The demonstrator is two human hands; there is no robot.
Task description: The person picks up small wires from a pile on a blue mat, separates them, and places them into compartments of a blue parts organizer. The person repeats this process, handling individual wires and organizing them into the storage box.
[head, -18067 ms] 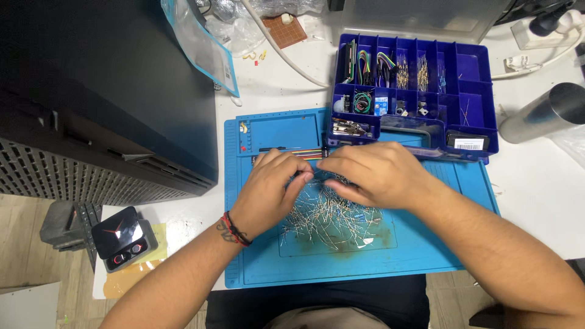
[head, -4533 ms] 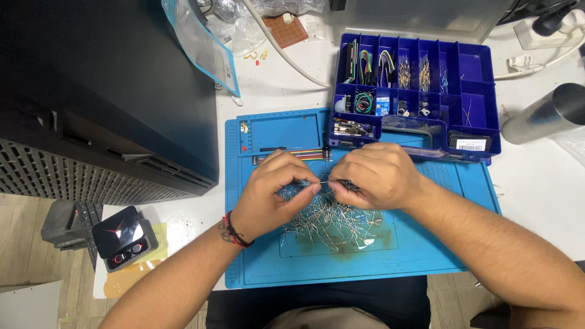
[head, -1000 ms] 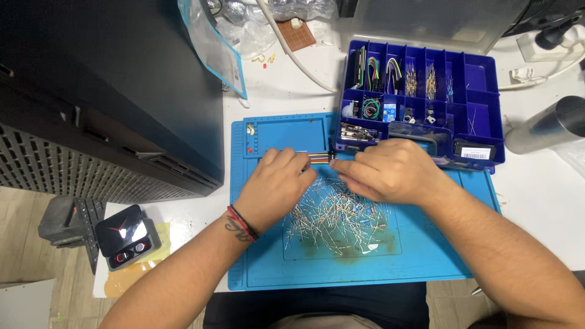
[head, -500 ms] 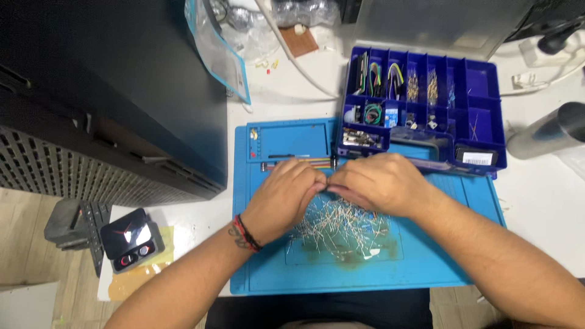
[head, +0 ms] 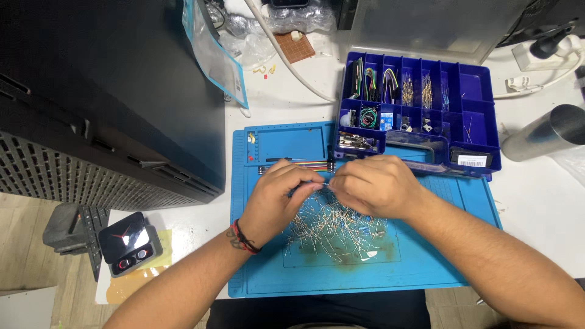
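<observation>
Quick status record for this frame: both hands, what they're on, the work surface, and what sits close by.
left hand: fingertips pinched over the pile, meeting the right hand; the item in its grip is too small to identify
right hand: fingers curled, touching the left
pile: loose heap of thin silver wire-leaded components, under and in front of both hands
surface: blue rubber work mat
behind hands: dark blue compartment organiser box, lid open
left: large black case

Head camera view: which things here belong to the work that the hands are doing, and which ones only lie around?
In use:
- left hand and right hand, fingertips meeting over the pile
- pile of thin metal-legged parts
- blue work mat
- blue compartment box, beside the hands

Lying about:
- black case
- metal cylinder
- clear plastic bag
- small black device
</observation>
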